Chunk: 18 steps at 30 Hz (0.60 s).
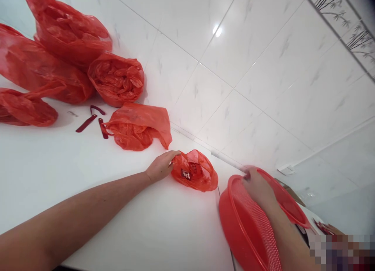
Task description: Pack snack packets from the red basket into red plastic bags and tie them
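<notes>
My left hand (160, 167) is closed on the near-left rim of a small red plastic bag (206, 181), which stands with its mouth gaping on the white table. Inside the bag lie dark red pieces (186, 174) with pale print, partly covered by the film. My right hand (258, 184) is over the far rim of a red plastic basket (249, 228) with meshed sides, close to a second red container (288, 197) behind it. Motion smears its fingers, so I cannot make out whether they hold anything.
Another red bag (133, 134) lies just left of the small one. Several fuller red bags (117, 79) crowd the far left against the tiled wall (205, 79). Dark red folding strips (86, 123) rest on the white table (140, 220). At lower right, part of another person (341, 251) shows, blurred out.
</notes>
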Motion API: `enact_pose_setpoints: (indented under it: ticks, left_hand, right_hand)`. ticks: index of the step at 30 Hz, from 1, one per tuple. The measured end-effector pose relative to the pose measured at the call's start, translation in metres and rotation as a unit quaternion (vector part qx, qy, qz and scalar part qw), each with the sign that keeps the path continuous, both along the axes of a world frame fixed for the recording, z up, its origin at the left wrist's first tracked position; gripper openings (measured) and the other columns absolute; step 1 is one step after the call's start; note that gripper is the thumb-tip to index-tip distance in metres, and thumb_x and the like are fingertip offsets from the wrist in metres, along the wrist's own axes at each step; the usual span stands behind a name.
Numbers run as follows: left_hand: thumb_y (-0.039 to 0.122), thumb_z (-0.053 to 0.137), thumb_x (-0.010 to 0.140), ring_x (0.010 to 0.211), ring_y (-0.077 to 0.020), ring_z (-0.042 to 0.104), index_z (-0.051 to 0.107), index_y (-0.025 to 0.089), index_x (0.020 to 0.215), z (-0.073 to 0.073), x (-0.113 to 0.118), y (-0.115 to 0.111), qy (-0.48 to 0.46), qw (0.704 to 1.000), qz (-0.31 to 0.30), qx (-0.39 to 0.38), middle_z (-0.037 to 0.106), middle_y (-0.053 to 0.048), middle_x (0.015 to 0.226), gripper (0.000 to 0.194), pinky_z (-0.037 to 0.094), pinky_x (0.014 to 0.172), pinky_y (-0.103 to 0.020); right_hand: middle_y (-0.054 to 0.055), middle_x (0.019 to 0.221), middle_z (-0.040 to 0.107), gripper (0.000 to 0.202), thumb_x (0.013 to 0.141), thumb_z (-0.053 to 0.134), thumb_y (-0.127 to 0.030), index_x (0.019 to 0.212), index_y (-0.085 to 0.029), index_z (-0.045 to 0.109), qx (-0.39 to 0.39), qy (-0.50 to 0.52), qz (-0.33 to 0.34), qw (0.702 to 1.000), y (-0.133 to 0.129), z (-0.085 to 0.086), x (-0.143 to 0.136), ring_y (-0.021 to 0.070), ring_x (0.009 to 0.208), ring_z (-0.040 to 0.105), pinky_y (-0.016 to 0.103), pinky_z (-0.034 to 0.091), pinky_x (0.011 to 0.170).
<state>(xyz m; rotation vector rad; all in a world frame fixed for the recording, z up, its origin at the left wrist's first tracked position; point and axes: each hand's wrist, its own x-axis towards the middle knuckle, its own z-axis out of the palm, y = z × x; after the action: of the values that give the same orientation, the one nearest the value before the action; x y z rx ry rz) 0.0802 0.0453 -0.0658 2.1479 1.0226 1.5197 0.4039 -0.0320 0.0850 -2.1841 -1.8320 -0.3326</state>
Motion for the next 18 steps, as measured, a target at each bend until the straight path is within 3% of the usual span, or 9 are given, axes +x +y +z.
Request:
enact_pose_setpoints:
  ticks: [3, 5, 8, 11, 13, 15, 18]
  left_hand:
    - [0.003, 0.042, 0.074, 0.101, -0.0189, 0.058, 0.048, 0.024, 0.122, -0.001, 0.000, 0.000, 0.001, 1.000, 0.003, -0.008, 0.060, -0.003, 0.117, 0.053, 0.049, 0.083, -0.032]
    - [0.002, 0.042, 0.074, 0.104, -0.0189, 0.057, 0.047, 0.025, 0.122, -0.001, 0.000, 0.000, 0.005, 1.000, -0.001, -0.008, 0.059, -0.003, 0.120, 0.054, 0.050, 0.083, -0.032]
    - [0.001, 0.041, 0.073, 0.105, -0.0184, 0.056, 0.046, 0.025, 0.124, 0.000, -0.001, -0.001, 0.007, 1.000, -0.005, -0.004, 0.059, -0.003, 0.120, 0.056, 0.050, 0.084, -0.032]
    - [-0.001, 0.040, 0.073, 0.107, -0.0178, 0.056, 0.045, 0.025, 0.125, 0.001, -0.001, -0.003, 0.006, 1.000, 0.000, -0.001, 0.059, -0.002, 0.122, 0.058, 0.049, 0.086, -0.033]
    - [-0.002, 0.039, 0.072, 0.110, -0.0176, 0.055, 0.045, 0.025, 0.124, 0.002, 0.000, -0.003, 0.006, 1.000, 0.006, 0.009, 0.058, -0.002, 0.124, 0.059, 0.048, 0.090, -0.034]
    - [-0.002, 0.039, 0.072, 0.112, -0.0175, 0.054, 0.045, 0.025, 0.124, 0.002, 0.000, -0.003, 0.005, 1.000, 0.014, 0.018, 0.058, -0.002, 0.125, 0.058, 0.047, 0.092, -0.035]
    - [0.000, 0.040, 0.074, 0.112, -0.0180, 0.054, 0.044, 0.023, 0.124, 0.001, -0.001, -0.001, 0.003, 1.000, 0.022, 0.017, 0.058, -0.003, 0.124, 0.055, 0.048, 0.091, -0.034]
  right_hand:
    - [0.004, 0.098, 0.062, 0.039, 0.080, 0.051, -0.034, 0.118, -0.024, 0.046, 0.137, 0.004, 0.050, 0.989, -0.012, 0.025, -0.055, 0.0165, 0.076, 0.058, 0.028, 0.043, 0.061]
    - [0.008, 0.105, 0.059, 0.042, 0.083, 0.050, -0.034, 0.122, -0.022, 0.042, 0.211, 0.011, 0.114, 0.971, -0.022, 0.029, -0.091, 0.0166, 0.079, 0.058, 0.030, 0.045, 0.066]
    - [0.010, 0.108, 0.056, 0.036, 0.084, 0.052, -0.031, 0.117, -0.020, 0.045, 0.273, 0.017, 0.239, 0.932, -0.028, 0.013, -0.129, 0.0194, 0.090, 0.057, 0.034, 0.047, 0.075]
    - [0.009, 0.110, 0.055, 0.023, 0.087, 0.046, -0.025, 0.109, -0.023, 0.051, 0.199, 0.009, 0.319, 0.927, -0.015, -0.024, -0.147, 0.0206, 0.101, 0.054, 0.035, 0.047, 0.082]
    - [0.009, 0.114, 0.054, 0.027, 0.087, 0.040, -0.019, 0.110, -0.025, 0.053, 0.101, -0.026, 0.305, 0.947, -0.001, -0.053, -0.151, 0.0218, 0.104, 0.053, 0.036, 0.045, 0.086]
    - [0.011, 0.118, 0.053, 0.035, 0.084, 0.040, -0.012, 0.113, -0.024, 0.054, 0.019, -0.066, 0.232, 0.970, 0.013, -0.078, -0.148, 0.0248, 0.101, 0.053, 0.039, 0.044, 0.084]
    - [0.015, 0.126, 0.047, 0.039, 0.082, 0.042, -0.011, 0.118, -0.021, 0.053, -0.024, -0.071, 0.118, 0.990, 0.024, -0.102, -0.138, 0.0273, 0.096, 0.056, 0.038, 0.044, 0.075]
